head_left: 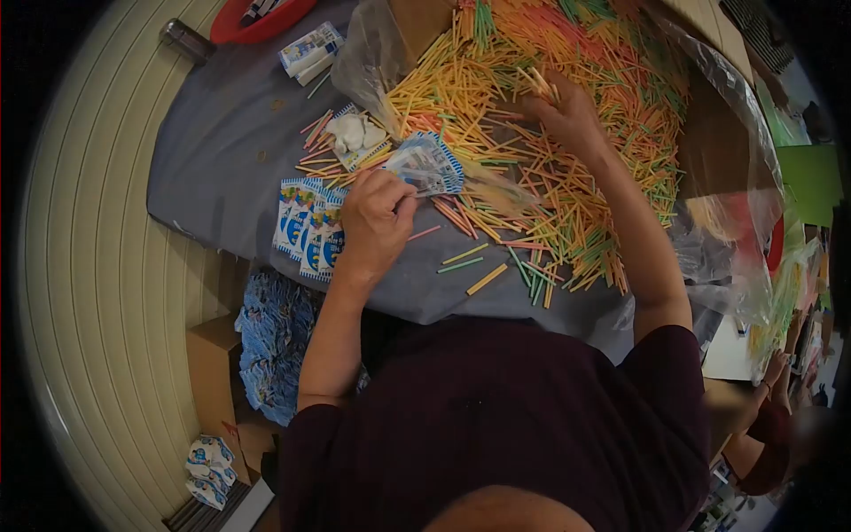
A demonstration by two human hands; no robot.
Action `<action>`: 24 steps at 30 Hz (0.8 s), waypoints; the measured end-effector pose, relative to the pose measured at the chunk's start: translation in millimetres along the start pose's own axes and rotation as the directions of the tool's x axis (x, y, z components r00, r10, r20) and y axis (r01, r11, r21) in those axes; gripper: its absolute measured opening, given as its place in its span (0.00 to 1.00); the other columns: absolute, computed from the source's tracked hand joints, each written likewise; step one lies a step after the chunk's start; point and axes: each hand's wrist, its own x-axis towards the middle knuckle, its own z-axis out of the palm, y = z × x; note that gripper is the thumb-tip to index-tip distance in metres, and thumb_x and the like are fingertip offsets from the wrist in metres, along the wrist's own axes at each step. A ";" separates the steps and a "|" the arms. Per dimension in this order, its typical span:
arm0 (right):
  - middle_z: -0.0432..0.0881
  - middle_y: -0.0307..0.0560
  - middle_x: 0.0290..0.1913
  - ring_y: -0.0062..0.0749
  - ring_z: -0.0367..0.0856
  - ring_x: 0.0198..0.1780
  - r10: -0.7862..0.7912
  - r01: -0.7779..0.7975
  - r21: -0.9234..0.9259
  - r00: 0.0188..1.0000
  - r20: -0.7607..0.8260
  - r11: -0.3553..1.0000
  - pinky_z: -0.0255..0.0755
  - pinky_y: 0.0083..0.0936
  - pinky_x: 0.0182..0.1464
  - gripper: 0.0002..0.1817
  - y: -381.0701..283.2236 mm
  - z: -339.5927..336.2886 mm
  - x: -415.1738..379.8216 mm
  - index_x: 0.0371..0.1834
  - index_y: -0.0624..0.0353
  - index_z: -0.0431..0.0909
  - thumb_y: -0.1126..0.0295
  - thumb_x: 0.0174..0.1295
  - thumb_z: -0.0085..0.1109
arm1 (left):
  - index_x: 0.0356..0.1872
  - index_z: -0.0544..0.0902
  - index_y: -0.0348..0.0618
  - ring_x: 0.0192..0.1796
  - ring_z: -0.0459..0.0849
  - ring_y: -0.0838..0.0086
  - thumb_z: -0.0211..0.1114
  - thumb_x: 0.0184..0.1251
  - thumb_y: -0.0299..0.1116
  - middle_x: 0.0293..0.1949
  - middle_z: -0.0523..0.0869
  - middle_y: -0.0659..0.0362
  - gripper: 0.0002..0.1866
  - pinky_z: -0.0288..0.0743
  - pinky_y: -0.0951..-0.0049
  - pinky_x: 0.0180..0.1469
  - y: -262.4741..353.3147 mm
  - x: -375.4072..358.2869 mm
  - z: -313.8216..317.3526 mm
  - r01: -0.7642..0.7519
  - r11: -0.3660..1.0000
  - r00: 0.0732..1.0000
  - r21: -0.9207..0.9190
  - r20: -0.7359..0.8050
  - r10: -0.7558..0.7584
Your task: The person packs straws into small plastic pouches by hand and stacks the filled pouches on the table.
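Note:
My left hand (pixel 376 213) is closed on the edge of a clear plastic packet (pixel 427 163) with blue-striped borders. Its fingers are curled towards my palm. Over the big heap of coloured sticks (pixel 470 84), my right hand (pixel 572 115) pinches a small bunch of pale sticks (pixel 537 83) between thumb and fingers. Left of my left hand lie several overlapping blue and white printed packets (pixel 306 222). Just beyond it, a crumpled white wad (pixel 355 133) rests on a yellowish packet. Loose sticks (pixel 486 279) are scattered on the grey cloth in front of me.
The heap spills from a box lined with clear plastic (pixel 709 80). At the far left stand a metal bottle (pixel 187 41), a red basin (pixel 257 22) and a small stack of packets (pixel 311 50). Below the table is a cardboard box (pixel 213 363) beside blue packaging (pixel 277 346). Another person's arm (pixel 764 417) shows at right.

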 end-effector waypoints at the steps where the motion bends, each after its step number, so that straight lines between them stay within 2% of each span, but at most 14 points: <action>1: 0.83 0.56 0.35 0.39 0.83 0.35 -0.009 0.009 0.010 1.000 0.006 1.000 0.75 0.41 0.36 0.15 2.4 5.2 1.7 0.40 0.68 0.75 0.63 0.68 0.56 | 0.27 0.85 0.38 0.37 0.80 0.60 0.70 0.47 0.21 0.28 0.82 0.57 0.04 0.74 0.62 0.39 -0.4 0.5 -1.0 -0.004 1.000 1.000 -0.005 0.006 0.004; 3: 0.83 0.50 0.35 0.31 0.81 0.35 0.006 -0.024 0.244 0.997 0.076 0.969 0.75 0.37 0.38 0.18 3.1 13.6 2.5 0.36 0.65 0.78 0.57 0.67 0.61 | 0.27 0.85 0.38 0.37 0.80 0.60 0.70 0.47 0.21 0.28 0.82 0.57 0.05 0.74 0.62 0.39 -2.3 1.5 -6.2 -0.001 1.000 1.000 -0.001 0.009 0.001; 4: 0.83 0.50 0.35 0.31 0.81 0.35 0.000 -0.020 0.249 0.997 0.081 0.968 0.75 0.37 0.38 0.18 -2.4 14.6 3.3 0.36 0.65 0.78 0.57 0.67 0.61 | 0.30 0.86 0.37 0.37 0.82 0.62 0.70 0.47 0.20 0.29 0.83 0.56 0.07 0.75 0.66 0.39 -1.6 3.3 -9.6 -0.035 0.999 0.998 0.021 0.051 0.034; 6: 0.84 0.44 0.36 0.29 0.80 0.36 0.202 -0.240 0.470 0.971 0.132 0.849 0.75 0.33 0.42 0.21 -15.2 13.9 1.6 0.35 0.62 0.82 0.51 0.68 0.59 | 0.32 0.86 0.35 0.36 0.83 0.64 0.71 0.47 0.19 0.30 0.84 0.56 0.08 0.76 0.69 0.39 -5.0 3.7 -11.8 -0.070 0.997 0.993 0.042 0.099 0.065; 7: 0.84 0.44 0.36 0.29 0.80 0.36 0.205 -0.243 0.473 0.970 0.131 0.847 0.75 0.33 0.42 0.21 -11.5 14.6 3.8 0.35 0.62 0.82 0.51 0.68 0.59 | 0.32 0.86 0.34 0.35 0.83 0.68 0.71 0.49 0.19 0.30 0.84 0.57 0.08 0.75 0.72 0.38 -9.9 2.3 -10.8 -0.002 0.998 0.996 -0.055 0.086 0.007; 9: 0.84 0.41 0.37 0.25 0.76 0.38 -0.067 -0.042 0.427 0.969 0.239 0.904 0.72 0.29 0.45 0.32 -3.0 9.9 9.2 0.46 0.61 0.85 0.42 0.75 0.41 | 0.33 0.86 0.34 0.34 0.82 0.71 0.71 0.51 0.18 0.30 0.84 0.58 0.07 0.75 0.74 0.38 -11.3 5.3 -8.2 0.055 0.985 0.995 -0.162 0.087 -0.041; 10: 0.84 0.41 0.37 0.25 0.76 0.38 -0.058 -0.046 0.420 0.971 0.232 0.906 0.72 0.29 0.45 0.32 -2.7 6.7 8.6 0.46 0.61 0.85 0.42 0.75 0.41 | 0.32 0.87 0.33 0.32 0.82 0.71 0.72 0.51 0.20 0.29 0.84 0.57 0.06 0.74 0.74 0.36 -8.7 8.3 -7.0 0.107 0.960 0.994 -0.260 0.060 -0.095; 13: 0.84 0.49 0.47 0.30 0.79 0.42 -0.056 -0.095 0.806 0.986 0.157 0.584 0.73 0.32 0.52 0.37 -25.0 0.2 7.3 0.48 0.65 0.81 0.41 0.76 0.32 | 0.33 0.87 0.32 0.30 0.82 0.74 0.73 0.53 0.23 0.28 0.84 0.57 0.07 0.73 0.76 0.33 13.2 26.4 -5.6 0.144 0.912 0.990 -0.385 0.049 -0.135; 17: 0.83 0.54 0.50 0.36 0.81 0.49 -0.104 -0.091 0.904 0.984 0.147 0.418 0.72 0.36 0.60 0.39 -46.3 -17.6 4.0 0.48 0.65 0.80 0.38 0.74 0.30 | 0.34 0.87 0.31 0.30 0.80 0.81 0.73 0.56 0.23 0.27 0.84 0.60 0.07 0.72 0.78 0.32 33.3 50.7 19.0 0.163 0.846 0.987 -0.507 0.069 -0.148; 19: 0.83 0.57 0.52 0.40 0.81 0.55 -0.147 -0.025 0.975 0.987 0.058 0.219 0.69 0.42 0.66 0.40 -55.4 -23.3 2.0 0.46 0.65 0.79 0.36 0.73 0.29 | 0.35 0.87 0.32 0.30 0.80 0.82 0.73 0.56 0.23 0.27 0.85 0.61 0.07 0.72 0.79 0.32 29.0 58.5 36.7 0.244 0.749 0.970 -0.616 0.147 -0.195; 20: 0.83 0.57 0.52 0.40 0.81 0.55 -0.147 -0.024 0.975 0.987 0.058 0.222 0.69 0.42 0.66 0.40 -59.3 -24.7 3.1 0.46 0.65 0.79 0.36 0.73 0.29 | 0.36 0.87 0.32 0.30 0.80 0.84 0.73 0.57 0.23 0.27 0.86 0.61 0.07 0.72 0.80 0.32 28.6 60.3 43.7 0.324 0.634 0.946 -0.702 0.229 -0.230; 22: 0.85 0.48 0.48 0.31 0.81 0.49 -0.343 0.286 0.847 0.930 -0.133 0.448 0.74 0.31 0.55 0.39 -66.1 -25.2 6.0 0.47 0.63 0.80 0.37 0.75 0.27 | 0.37 0.87 0.33 0.31 0.80 0.84 0.73 0.58 0.23 0.27 0.86 0.62 0.07 0.72 0.80 0.33 39.2 65.1 48.2 0.274 0.644 0.962 -0.715 0.202 -0.185; 23: 0.85 0.48 0.48 0.31 0.81 0.49 -0.344 0.291 0.844 0.929 -0.136 0.451 0.74 0.31 0.55 0.39 -67.4 -23.7 4.7 0.47 0.63 0.80 0.37 0.75 0.27 | 0.37 0.87 0.33 0.32 0.80 0.85 0.72 0.59 0.24 0.28 0.87 0.62 0.07 0.73 0.81 0.34 43.9 67.7 49.4 0.223 0.652 0.975 -0.724 0.173 -0.142; 24: 0.85 0.46 0.47 0.31 0.80 0.49 -0.288 0.239 0.790 0.954 -0.083 0.565 0.73 0.31 0.55 0.39 -67.7 -20.6 1.3 0.46 0.63 0.80 0.38 0.75 0.28 | 0.37 0.87 0.33 0.32 0.80 0.85 0.72 0.59 0.24 0.28 0.87 0.62 0.07 0.73 0.81 0.34 47.2 69.0 50.3 0.220 0.652 0.976 -0.726 0.172 -0.137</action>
